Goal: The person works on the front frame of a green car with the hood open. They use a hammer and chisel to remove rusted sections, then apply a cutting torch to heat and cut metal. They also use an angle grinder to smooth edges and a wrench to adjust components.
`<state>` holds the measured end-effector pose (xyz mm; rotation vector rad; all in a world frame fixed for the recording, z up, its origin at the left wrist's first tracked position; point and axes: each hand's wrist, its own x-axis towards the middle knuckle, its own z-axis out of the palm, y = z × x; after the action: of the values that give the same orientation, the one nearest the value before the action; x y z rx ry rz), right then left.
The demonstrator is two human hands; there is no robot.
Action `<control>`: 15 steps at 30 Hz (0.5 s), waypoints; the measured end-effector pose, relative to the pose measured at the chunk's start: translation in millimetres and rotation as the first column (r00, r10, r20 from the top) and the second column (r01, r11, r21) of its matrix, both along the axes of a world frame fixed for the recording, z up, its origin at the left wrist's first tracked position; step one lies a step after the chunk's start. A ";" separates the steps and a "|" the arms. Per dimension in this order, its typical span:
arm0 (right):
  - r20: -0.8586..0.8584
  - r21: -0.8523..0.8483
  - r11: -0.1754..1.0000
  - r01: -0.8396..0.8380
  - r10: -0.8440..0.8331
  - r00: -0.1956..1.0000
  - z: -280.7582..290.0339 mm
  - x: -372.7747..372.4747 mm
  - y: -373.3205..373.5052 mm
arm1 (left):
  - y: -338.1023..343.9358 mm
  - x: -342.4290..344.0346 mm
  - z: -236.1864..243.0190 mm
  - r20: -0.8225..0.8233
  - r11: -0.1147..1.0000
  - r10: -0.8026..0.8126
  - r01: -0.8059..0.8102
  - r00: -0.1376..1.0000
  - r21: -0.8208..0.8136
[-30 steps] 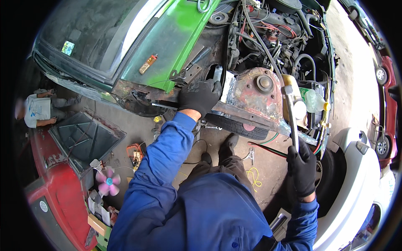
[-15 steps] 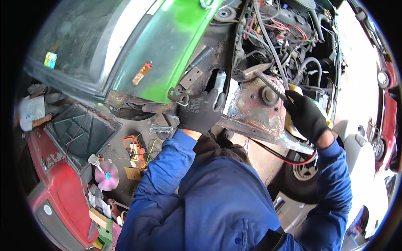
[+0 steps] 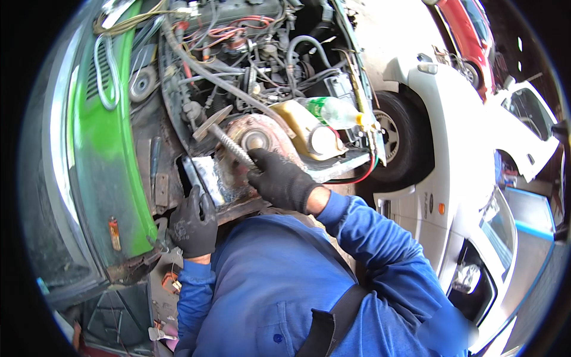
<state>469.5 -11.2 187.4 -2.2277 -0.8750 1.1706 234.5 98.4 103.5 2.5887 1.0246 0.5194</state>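
My right hand (image 3: 282, 178), in a black glove, is wrapped round the ribbed metal handle of a hammer (image 3: 233, 146). The hammer's head (image 3: 209, 124) points away from me, beside the rusty domed mount (image 3: 257, 139) in the car's inner wing. My left hand (image 3: 195, 226), also gloved, is at the near edge of the bodywork, left of a bare-metal patch (image 3: 208, 174). Its fingers appear closed on the near end of a grey metal bar (image 3: 191, 171), which reaches into a dark gap; the grip is partly hidden.
Ahead lies the open engine bay (image 3: 256, 65) with hoses and wires. A cream reservoir (image 3: 303, 128) and a green-labelled plastic bottle (image 3: 336, 112) sit at its right. An orange lighter (image 3: 114, 233) lies on the green panel (image 3: 122, 196). A white car (image 3: 443, 154) stands to the right.
The view has swung right, so the engine bay appears farther left. My right hand and the hammer have shifted left, closer over the mount. My left hand stays by the gap.
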 end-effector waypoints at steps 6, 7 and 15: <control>-0.306 0.062 0.982 0.181 -0.154 0.939 20.6 8.3 2.5 | 1.2 5.2 9.2 -0.050 0.999 -0.034 0.033 0.998 -0.024; -0.406 0.095 0.971 0.221 -0.165 0.899 25.0 8.5 5.1 | 1.8 3.6 13.0 -0.087 0.997 -0.043 0.037 0.995 -0.066; -0.485 -0.205 0.951 0.231 -0.304 0.820 46.2 25.5 25.8 | 10.1 5.3 22.3 -0.120 0.980 -0.025 0.000 0.992 -0.201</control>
<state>495.0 14.6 233.6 -1.9002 -0.2573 1.6086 239.8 108.4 125.8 2.4695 1.0405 0.2418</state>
